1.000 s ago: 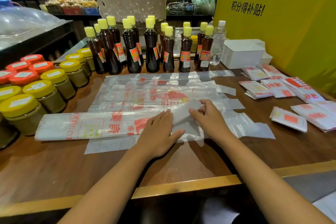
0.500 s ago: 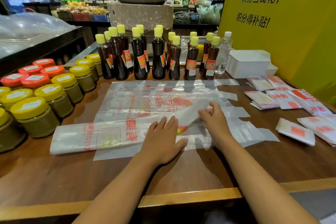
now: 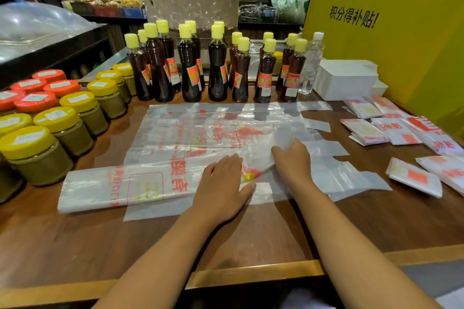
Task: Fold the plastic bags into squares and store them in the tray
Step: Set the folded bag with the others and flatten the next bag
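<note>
Two bare hands are working a long plastic bag (image 3: 105, 184), folded into a strip near the counter (image 3: 276, 233) front edge: the left hand (image 3: 221, 188) is pressing it flat with spread fingers, while the right hand (image 3: 292, 162) is pinching the strip's end in its grip and turning it over. A square result likely depends on lining edges up before creasing. Red Chinese print on the bag is too distorted to read; the yellow sign (image 3: 361, 0) is showing "积分当钱花, 积分得补贴!".
</note>
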A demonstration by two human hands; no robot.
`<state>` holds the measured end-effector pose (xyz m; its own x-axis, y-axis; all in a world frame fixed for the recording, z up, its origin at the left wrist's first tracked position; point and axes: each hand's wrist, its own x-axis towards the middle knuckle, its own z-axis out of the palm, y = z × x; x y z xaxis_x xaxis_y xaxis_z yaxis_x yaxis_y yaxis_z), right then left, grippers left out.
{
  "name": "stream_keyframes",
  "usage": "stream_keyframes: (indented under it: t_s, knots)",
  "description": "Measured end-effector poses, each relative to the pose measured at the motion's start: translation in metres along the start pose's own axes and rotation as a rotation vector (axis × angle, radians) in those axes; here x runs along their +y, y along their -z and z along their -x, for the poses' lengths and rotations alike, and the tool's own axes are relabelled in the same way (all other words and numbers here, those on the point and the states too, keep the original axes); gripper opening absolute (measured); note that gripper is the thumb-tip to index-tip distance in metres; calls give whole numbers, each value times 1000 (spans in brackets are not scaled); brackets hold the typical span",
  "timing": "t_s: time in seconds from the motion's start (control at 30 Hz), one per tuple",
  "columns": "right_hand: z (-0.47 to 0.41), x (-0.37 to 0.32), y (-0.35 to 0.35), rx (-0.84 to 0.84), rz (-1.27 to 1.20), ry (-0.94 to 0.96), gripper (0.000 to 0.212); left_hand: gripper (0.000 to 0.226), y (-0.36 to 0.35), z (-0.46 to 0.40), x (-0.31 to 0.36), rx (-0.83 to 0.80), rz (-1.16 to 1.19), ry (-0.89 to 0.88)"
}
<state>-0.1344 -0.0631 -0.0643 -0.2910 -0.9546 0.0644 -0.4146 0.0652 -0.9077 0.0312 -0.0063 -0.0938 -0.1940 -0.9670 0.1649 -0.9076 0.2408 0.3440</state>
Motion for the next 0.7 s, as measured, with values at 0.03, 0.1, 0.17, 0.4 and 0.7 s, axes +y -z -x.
stream_keyframes:
  t_s: [0.03, 0.1, 0.17, 0.4, 0.7]
  knots:
    - [1, -2, 2, -20, -30, -4, 27, 67, 0, -1, -1, 16, 24, 6]
    - [2, -4, 6, -81, -64, -3, 44, 74, 2, 0, -1, -4, 31, 4]
    - [3, -4, 9, -135, -64, 43, 51, 76, 4, 2, 2, -22, 3, -15]
    - [15, -8, 8, -281, -116, 150, 34, 60, 6, 2, 3, -97, -100, -40]
    - [28, -12, -10, -297, -136, 330, 31, 60, 6, 2, 5, -126, -93, -30]
